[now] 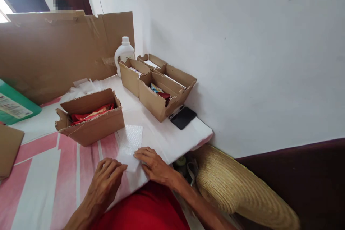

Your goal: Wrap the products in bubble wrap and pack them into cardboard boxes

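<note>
A clear bubble wrap pouch (pixel 132 137) lies flat at the near edge of the table, between my two hands. Curled fingers of my left hand (pixel 106 179) close on its lower left edge; the thumb is mostly hidden. On its right edge rest the fingertips of my right hand (pixel 155 165), fairly straight, with the thumb apart below them. Just beyond the pouch stands an open cardboard box (pixel 98 129) with shiny red packets (pixel 90 115) inside.
Several cardboard boxes (pixel 152 97) stand by the wall, in front of a white jug (pixel 125 52). A black phone-like slab (pixel 183 118) lies near the table's right edge. Thin clear pouches (pixel 87 86) and a green bottle (pixel 16 102) are left. A woven straw item (pixel 237 183) sits below right.
</note>
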Motion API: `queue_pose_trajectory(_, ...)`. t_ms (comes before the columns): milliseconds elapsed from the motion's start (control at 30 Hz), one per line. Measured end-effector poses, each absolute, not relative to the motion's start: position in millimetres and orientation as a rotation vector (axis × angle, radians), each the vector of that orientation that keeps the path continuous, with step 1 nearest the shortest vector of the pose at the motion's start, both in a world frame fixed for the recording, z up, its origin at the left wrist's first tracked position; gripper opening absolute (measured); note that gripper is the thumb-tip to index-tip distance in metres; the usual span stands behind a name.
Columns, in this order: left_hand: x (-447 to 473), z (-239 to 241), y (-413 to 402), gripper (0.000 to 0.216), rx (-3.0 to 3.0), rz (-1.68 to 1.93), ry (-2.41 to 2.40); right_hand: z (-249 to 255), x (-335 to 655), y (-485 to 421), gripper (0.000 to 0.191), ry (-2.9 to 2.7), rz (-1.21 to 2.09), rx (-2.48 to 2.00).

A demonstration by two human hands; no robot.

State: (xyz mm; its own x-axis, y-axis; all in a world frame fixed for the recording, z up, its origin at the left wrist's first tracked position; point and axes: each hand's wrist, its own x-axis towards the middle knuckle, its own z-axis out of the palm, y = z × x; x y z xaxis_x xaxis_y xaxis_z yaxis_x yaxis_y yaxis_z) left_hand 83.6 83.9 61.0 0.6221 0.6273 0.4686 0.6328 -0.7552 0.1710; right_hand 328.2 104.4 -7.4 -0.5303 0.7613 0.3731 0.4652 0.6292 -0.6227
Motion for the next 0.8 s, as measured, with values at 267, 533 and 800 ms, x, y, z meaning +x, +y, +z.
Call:
queue_pose_trajectory(267, 122, 75, 149, 0.019, -2.802, -0.975, -1.189, -15, 297, 72, 0.015, -1.636, 0.683, -1.397)
queue_pose_trajectory(533, 135, 49, 123, 0.037, -2.548, -1.16, -1.342, -22, 294, 75, 0.022, -1.346, 0.648, -1.511)
queue_pose_trajectory(800, 144, -12, 86, 0.06, -2.657, -0.547, -1.352, -16, 301, 88, 0.03, -1.43, 0.402, -1.574)
